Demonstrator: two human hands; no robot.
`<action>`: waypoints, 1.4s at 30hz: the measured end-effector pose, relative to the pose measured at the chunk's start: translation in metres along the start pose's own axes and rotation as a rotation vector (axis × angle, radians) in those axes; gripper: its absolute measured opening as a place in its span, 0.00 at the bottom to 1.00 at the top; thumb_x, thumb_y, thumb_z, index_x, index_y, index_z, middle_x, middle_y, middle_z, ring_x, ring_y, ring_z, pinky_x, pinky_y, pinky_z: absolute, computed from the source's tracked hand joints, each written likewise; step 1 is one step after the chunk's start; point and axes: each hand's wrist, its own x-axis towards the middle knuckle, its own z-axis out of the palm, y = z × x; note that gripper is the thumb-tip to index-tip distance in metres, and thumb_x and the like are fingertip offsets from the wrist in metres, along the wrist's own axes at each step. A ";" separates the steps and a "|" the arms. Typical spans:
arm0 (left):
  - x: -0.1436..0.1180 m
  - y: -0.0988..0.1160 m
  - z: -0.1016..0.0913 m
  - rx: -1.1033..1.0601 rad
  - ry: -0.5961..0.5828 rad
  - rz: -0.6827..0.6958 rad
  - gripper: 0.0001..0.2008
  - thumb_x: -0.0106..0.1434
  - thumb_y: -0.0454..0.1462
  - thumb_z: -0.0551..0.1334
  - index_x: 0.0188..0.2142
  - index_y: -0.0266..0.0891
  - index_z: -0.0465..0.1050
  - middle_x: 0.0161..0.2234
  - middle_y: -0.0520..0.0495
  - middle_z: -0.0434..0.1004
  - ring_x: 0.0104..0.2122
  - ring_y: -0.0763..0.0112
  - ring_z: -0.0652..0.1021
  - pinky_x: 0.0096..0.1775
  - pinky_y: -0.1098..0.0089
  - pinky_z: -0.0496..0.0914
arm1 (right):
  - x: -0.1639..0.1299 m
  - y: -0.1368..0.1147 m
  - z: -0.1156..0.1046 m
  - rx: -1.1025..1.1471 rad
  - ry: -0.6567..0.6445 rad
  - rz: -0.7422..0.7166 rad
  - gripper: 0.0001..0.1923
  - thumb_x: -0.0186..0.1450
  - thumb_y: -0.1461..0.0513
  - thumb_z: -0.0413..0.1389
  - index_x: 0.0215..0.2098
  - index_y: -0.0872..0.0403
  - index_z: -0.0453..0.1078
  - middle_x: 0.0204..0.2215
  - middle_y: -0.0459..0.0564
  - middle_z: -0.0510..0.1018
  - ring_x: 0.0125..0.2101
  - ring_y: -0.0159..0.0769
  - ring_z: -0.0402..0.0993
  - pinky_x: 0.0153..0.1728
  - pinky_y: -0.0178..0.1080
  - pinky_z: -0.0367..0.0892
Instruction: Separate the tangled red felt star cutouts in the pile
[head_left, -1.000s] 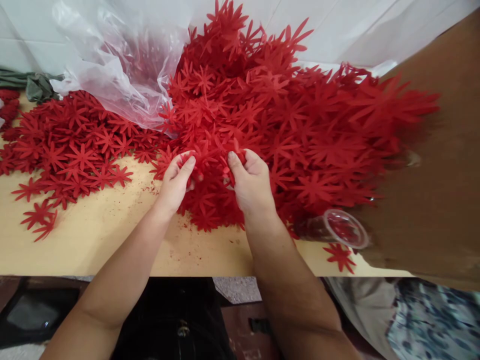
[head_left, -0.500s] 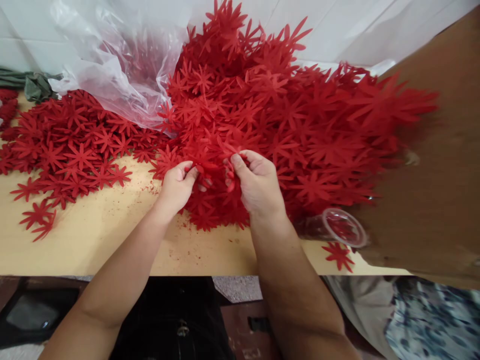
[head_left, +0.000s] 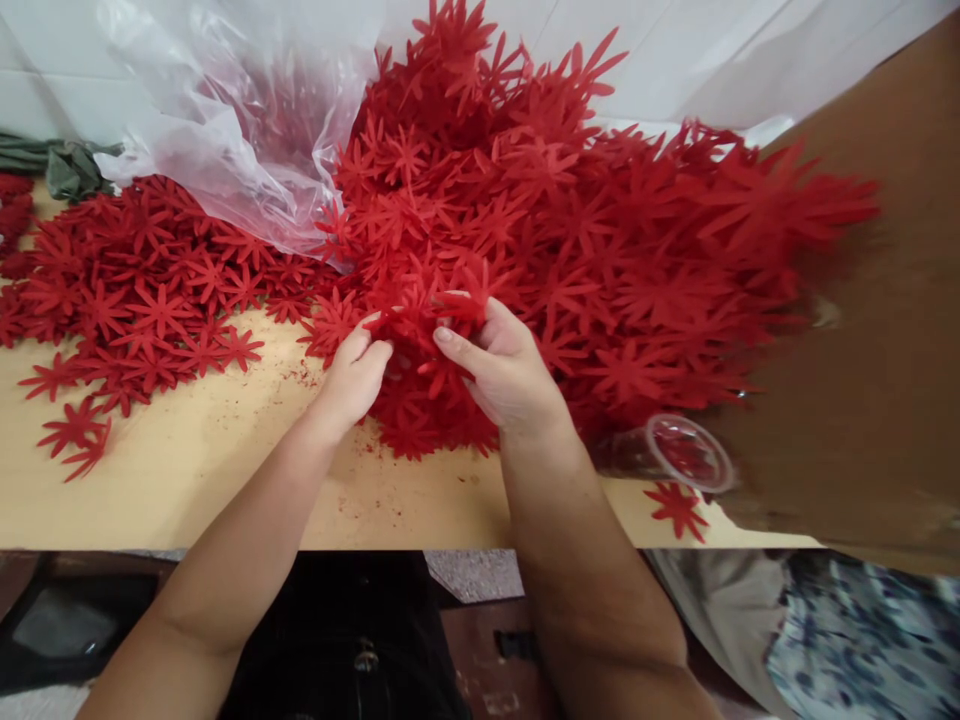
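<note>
Several thin red flower cutouts with long narrow petals are heaped in a large pile (head_left: 570,230) on the table. At the near edge of the heap, my left hand (head_left: 356,375) is closed, thumb and forefinger pinching a red petal flower (head_left: 409,325). From the other side, my right hand (head_left: 510,365) has its fingers around the red petals, with the thumb stretched out along them. Its other fingertips are partly hidden by the petals. Between the hands the red layers overlap, so I cannot tell how many pieces are held.
A clear plastic bag (head_left: 255,150) leans at the back over a second, darker red pile (head_left: 150,290). A clear plastic cup (head_left: 686,455) lies on its side near a brown cardboard box (head_left: 870,330). Close by is a single red flower (head_left: 677,510). Red crumbs dot the table (head_left: 247,470).
My right thumb has lifted from its pinch and stretched leftward, with the fingers opening around the petals. My left hand has barely shifted. The red petals between the hands have spread.
</note>
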 end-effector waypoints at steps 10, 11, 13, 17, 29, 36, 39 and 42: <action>0.001 0.002 0.005 0.035 -0.040 -0.139 0.09 0.59 0.35 0.58 0.23 0.37 0.66 0.15 0.55 0.69 0.14 0.80 0.67 0.20 0.76 0.62 | 0.002 0.001 -0.002 -0.037 0.065 -0.043 0.19 0.50 0.54 0.63 0.39 0.49 0.67 0.38 0.47 0.76 0.36 0.34 0.74 0.39 0.42 0.73; 0.001 0.003 0.004 0.061 -0.037 -0.116 0.12 0.59 0.37 0.59 0.20 0.37 0.63 0.14 0.56 0.67 0.13 0.81 0.66 0.19 0.76 0.60 | 0.001 0.000 -0.002 -0.053 0.084 -0.057 0.18 0.51 0.53 0.62 0.37 0.50 0.67 0.36 0.46 0.77 0.35 0.34 0.74 0.38 0.42 0.73; 0.000 0.004 0.003 0.102 -0.023 -0.068 0.16 0.58 0.41 0.60 0.18 0.38 0.59 0.12 0.57 0.64 0.13 0.83 0.63 0.18 0.77 0.56 | 0.000 -0.002 -0.002 -0.090 0.136 -0.086 0.16 0.51 0.52 0.62 0.33 0.50 0.67 0.32 0.45 0.76 0.31 0.32 0.73 0.35 0.39 0.72; -0.001 0.004 0.001 0.126 -0.007 -0.017 0.15 0.59 0.42 0.59 0.20 0.38 0.60 0.14 0.58 0.62 0.14 0.83 0.63 0.20 0.76 0.56 | -0.001 -0.005 -0.002 -0.162 0.205 -0.075 0.17 0.52 0.49 0.60 0.24 0.52 0.64 0.19 0.41 0.68 0.19 0.25 0.63 0.23 0.33 0.65; 0.005 -0.007 0.001 0.074 0.005 0.054 0.09 0.58 0.31 0.56 0.37 0.38 0.72 0.32 0.51 0.77 0.35 0.74 0.75 0.42 0.70 0.69 | 0.001 0.001 -0.004 -0.203 0.107 -0.125 0.15 0.55 0.54 0.59 0.38 0.49 0.66 0.34 0.45 0.74 0.32 0.31 0.72 0.34 0.37 0.71; -0.001 0.004 0.003 0.101 -0.018 -0.008 0.08 0.58 0.38 0.60 0.25 0.39 0.64 0.16 0.59 0.61 0.15 0.82 0.62 0.21 0.76 0.58 | 0.001 -0.002 -0.004 -0.197 0.254 -0.073 0.19 0.56 0.46 0.55 0.22 0.52 0.61 0.17 0.41 0.64 0.19 0.25 0.62 0.21 0.32 0.61; -0.003 0.004 0.002 0.182 0.012 0.109 0.15 0.57 0.43 0.60 0.21 0.38 0.60 0.17 0.58 0.58 0.19 0.82 0.62 0.24 0.77 0.59 | 0.002 0.002 -0.006 -0.200 0.259 -0.069 0.21 0.57 0.44 0.52 0.22 0.52 0.59 0.17 0.41 0.63 0.20 0.26 0.63 0.21 0.32 0.62; -0.003 0.001 0.001 0.253 0.008 0.181 0.08 0.56 0.40 0.60 0.26 0.37 0.66 0.25 0.54 0.69 0.27 0.80 0.68 0.34 0.76 0.64 | 0.003 0.003 -0.007 -0.137 0.169 -0.070 0.18 0.55 0.46 0.55 0.31 0.50 0.64 0.24 0.43 0.70 0.23 0.27 0.67 0.24 0.33 0.65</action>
